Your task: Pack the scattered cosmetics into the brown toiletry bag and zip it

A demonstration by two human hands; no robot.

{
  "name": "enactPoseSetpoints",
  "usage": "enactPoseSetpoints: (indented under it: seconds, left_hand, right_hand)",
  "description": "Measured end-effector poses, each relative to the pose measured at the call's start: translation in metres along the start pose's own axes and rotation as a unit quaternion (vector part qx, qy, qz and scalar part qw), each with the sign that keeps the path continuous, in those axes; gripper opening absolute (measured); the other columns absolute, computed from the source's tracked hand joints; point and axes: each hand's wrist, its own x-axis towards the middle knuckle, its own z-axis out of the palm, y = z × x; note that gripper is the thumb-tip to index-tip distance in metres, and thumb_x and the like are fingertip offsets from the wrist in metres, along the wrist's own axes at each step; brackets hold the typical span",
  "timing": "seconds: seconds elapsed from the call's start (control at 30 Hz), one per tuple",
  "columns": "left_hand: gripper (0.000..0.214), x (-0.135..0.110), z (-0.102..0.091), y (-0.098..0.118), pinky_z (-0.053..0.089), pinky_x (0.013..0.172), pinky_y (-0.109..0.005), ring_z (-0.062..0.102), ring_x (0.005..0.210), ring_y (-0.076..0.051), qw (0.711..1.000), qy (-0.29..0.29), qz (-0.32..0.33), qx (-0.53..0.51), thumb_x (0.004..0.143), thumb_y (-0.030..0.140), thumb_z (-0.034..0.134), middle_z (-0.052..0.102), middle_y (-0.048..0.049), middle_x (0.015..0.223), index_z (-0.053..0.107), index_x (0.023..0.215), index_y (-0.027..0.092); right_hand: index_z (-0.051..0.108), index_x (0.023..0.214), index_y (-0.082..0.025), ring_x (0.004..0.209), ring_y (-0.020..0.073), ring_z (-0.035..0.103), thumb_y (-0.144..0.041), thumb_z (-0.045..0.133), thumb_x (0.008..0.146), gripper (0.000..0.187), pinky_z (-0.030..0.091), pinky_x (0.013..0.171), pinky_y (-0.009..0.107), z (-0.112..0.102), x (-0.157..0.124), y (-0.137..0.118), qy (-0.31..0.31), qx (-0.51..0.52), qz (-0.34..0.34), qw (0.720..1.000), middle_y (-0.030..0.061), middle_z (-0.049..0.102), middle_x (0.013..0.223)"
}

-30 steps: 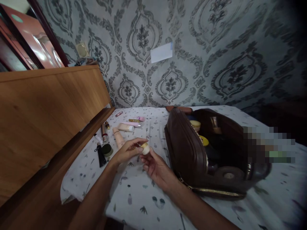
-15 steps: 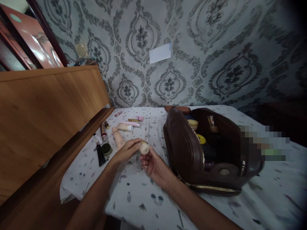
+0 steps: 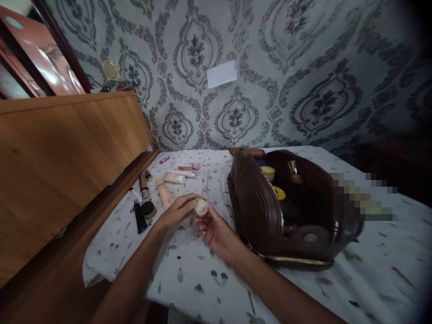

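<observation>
A small cream-coloured round container (image 3: 201,207) is held up above the patterned sheet between my two hands; its exact kind is too small to make out. My left hand (image 3: 178,210) grips its left side between thumb and fingers. On its right, my right hand (image 3: 216,231) touches it with the thumb, the other fingers curled below. Close beyond my left hand lies a peach squeeze tube (image 3: 164,193). To the left are a dark green round jar (image 3: 148,210) and a black tube (image 3: 139,217). The brown zip bag (image 3: 256,202) stands open right of my hands, with several items inside.
Further back lie a beige tube with a white cap (image 3: 173,178), a pink tube (image 3: 182,173), a gold tube (image 3: 185,168) and a brown cylinder (image 3: 144,186). A wooden panel (image 3: 74,148) borders the left side. The patterned wall (image 3: 189,112) rises behind.
The view has shifted slightly, so everything sits a little further left. Both hands keep hold of the round container, which appears tilted slightly differently.
</observation>
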Motion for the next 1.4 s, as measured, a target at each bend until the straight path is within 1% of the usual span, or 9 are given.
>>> enactPoseSetpoints:
  seconds: [0.2,0.33,0.57,0.7,0.87,1.07,1.27,1.4]
  left_hand:
    - [0.048,-0.0004,0.0002,-0.0005,0.045,0.086,-0.028,0.058,0.091,-0.019,1.000,-0.001,-0.006,-0.013,0.090,0.053,0.053,0.066,-0.0072,0.097,0.067,0.112,0.013]
    - [0.048,-0.0006,0.0016,0.0025,0.045,0.085,-0.029,0.058,0.091,-0.020,1.000,0.009,-0.004,-0.017,0.089,0.055,0.054,0.066,-0.0077,0.096,0.068,0.109,0.013]
    - [0.048,0.0006,0.0027,0.0022,0.046,0.085,-0.029,0.058,0.092,-0.020,1.000,0.023,0.002,-0.005,0.087,0.056,0.056,0.065,-0.0073,0.096,0.068,0.103,0.013]
    - [0.046,0.0006,0.0025,0.0000,0.046,0.084,-0.028,0.058,0.091,-0.020,1.000,0.018,0.002,-0.020,0.087,0.054,0.057,0.066,-0.0075,0.096,0.067,0.103,0.012]
    - [0.045,0.0006,0.0027,0.0015,0.047,0.082,-0.028,0.058,0.089,-0.020,1.000,0.015,-0.009,-0.017,0.087,0.053,0.057,0.066,-0.0072,0.094,0.067,0.102,0.013]
    - [0.046,0.0008,0.0032,0.0040,0.047,0.079,-0.028,0.058,0.086,-0.019,1.000,0.015,-0.011,-0.019,0.086,0.055,0.058,0.066,-0.0070,0.092,0.067,0.101,0.013]
    - [0.044,0.0013,0.0024,0.0018,0.045,0.081,-0.028,0.058,0.089,-0.019,1.000,0.011,-0.006,-0.019,0.086,0.053,0.058,0.066,-0.0071,0.094,0.067,0.101,0.013]
    - [0.042,0.0017,0.0008,-0.0021,0.045,0.083,-0.028,0.057,0.090,-0.019,1.000,0.004,-0.004,-0.025,0.088,0.051,0.057,0.065,-0.0072,0.095,0.066,0.103,0.013]
  right_hand:
    - [0.064,0.072,-0.015,0.045,0.0073,0.056,-0.047,0.071,0.081,0.034,0.044,0.045,0.016,-0.0032,0.0016,0.0009,-0.030,-0.001,-0.009,0.999,0.0018,0.067,0.060]
    - [0.065,0.070,-0.014,0.045,0.0077,0.056,-0.045,0.070,0.083,0.034,0.045,0.044,0.016,-0.0031,0.0024,0.0011,-0.020,0.011,-0.004,1.000,0.0025,0.067,0.058]
    - [0.064,0.071,-0.014,0.045,0.0086,0.058,-0.045,0.071,0.082,0.033,0.045,0.044,0.017,-0.0053,0.0041,0.0015,-0.033,0.016,-0.008,0.999,0.0030,0.068,0.058]
    - [0.063,0.070,-0.014,0.044,0.0087,0.058,-0.045,0.070,0.083,0.034,0.043,0.042,0.016,-0.0050,0.0040,0.0016,-0.026,0.025,-0.009,0.999,0.0038,0.068,0.058]
    - [0.064,0.070,-0.014,0.045,0.0092,0.059,-0.046,0.069,0.084,0.035,0.044,0.042,0.017,-0.0065,0.0060,0.0027,-0.041,0.030,-0.008,0.999,0.0041,0.069,0.058]
    - [0.065,0.073,-0.013,0.045,0.0085,0.059,-0.046,0.068,0.084,0.035,0.044,0.043,0.016,-0.0071,0.0056,0.0019,-0.040,0.036,-0.004,0.999,0.0048,0.069,0.059]
    - [0.065,0.072,-0.013,0.044,0.0082,0.057,-0.045,0.062,0.089,0.036,0.044,0.043,0.016,-0.0042,0.0035,0.0011,-0.024,0.033,-0.003,0.999,0.0046,0.069,0.058]
    - [0.065,0.072,-0.012,0.045,0.0085,0.058,-0.046,0.065,0.087,0.036,0.043,0.042,0.016,-0.0044,0.0041,0.0016,-0.031,0.037,-0.002,0.999,0.0043,0.068,0.057]
